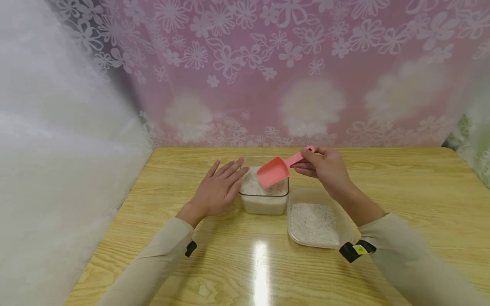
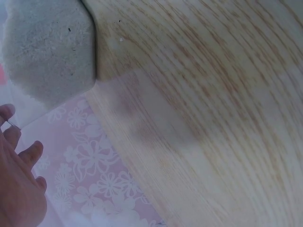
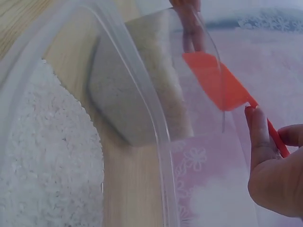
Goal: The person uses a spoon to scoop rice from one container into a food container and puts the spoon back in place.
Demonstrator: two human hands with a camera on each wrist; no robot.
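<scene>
A pink scoop (image 1: 273, 171) is tilted over the clear square container of rice (image 1: 264, 204), its bowl showing no rice. My right hand (image 1: 330, 170) pinches the scoop's handle between thumb and fingers; the right wrist view shows the scoop (image 3: 220, 82) and the gripping hand (image 3: 279, 168) from the side. My left hand (image 1: 218, 191) is spread with straight fingers, its fingertips at the left rim of that container. In the left wrist view, the fingers (image 2: 31, 153) reach that rim, and rice (image 2: 52, 52) fills the lower part behind the clear wall.
A wider, shallow plastic box (image 1: 314, 244) holding a layer of rice (image 1: 314, 223) stands right of the container, under my right forearm. Both stand on a wood-grain table (image 1: 222, 263). A pink flowered curtain (image 1: 249, 102) hangs behind the table's far edge, and a pale sheet (image 1: 69, 161) hangs at left.
</scene>
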